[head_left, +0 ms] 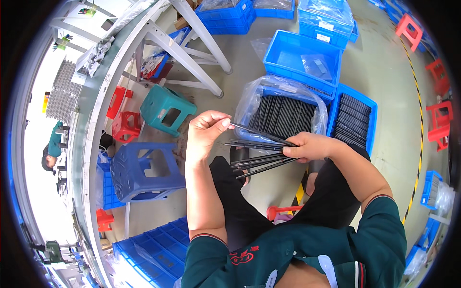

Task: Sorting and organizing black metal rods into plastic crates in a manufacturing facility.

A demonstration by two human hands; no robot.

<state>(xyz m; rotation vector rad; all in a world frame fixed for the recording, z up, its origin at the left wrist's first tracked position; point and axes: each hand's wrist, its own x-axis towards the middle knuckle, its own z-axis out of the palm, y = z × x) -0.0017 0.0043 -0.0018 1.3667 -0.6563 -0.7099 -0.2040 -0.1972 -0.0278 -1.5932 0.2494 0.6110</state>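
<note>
Several thin black rods [259, 162] fan out from my right hand [312, 146], whose fingers are closed round their right ends. My left hand [208, 126] pinches the left end of the topmost black rod between thumb and fingers; that rod's other end is in my right hand. Just beyond the rods stands a blue bin lined with clear plastic [317, 103], packed with rows of similar black rods [281, 115]. To its right, a second blue bin [370, 126] holds more of the same rods.
Behind the lined bin sits a blue crate [307, 41] with a plastic bag inside. Stools in teal [163, 108], dark blue [127, 173] and red [127, 126] stand to my left beside a long workbench [103, 91]. Blue crates [153, 249] lie at lower left. A co-worker [52, 149] is beyond the bench.
</note>
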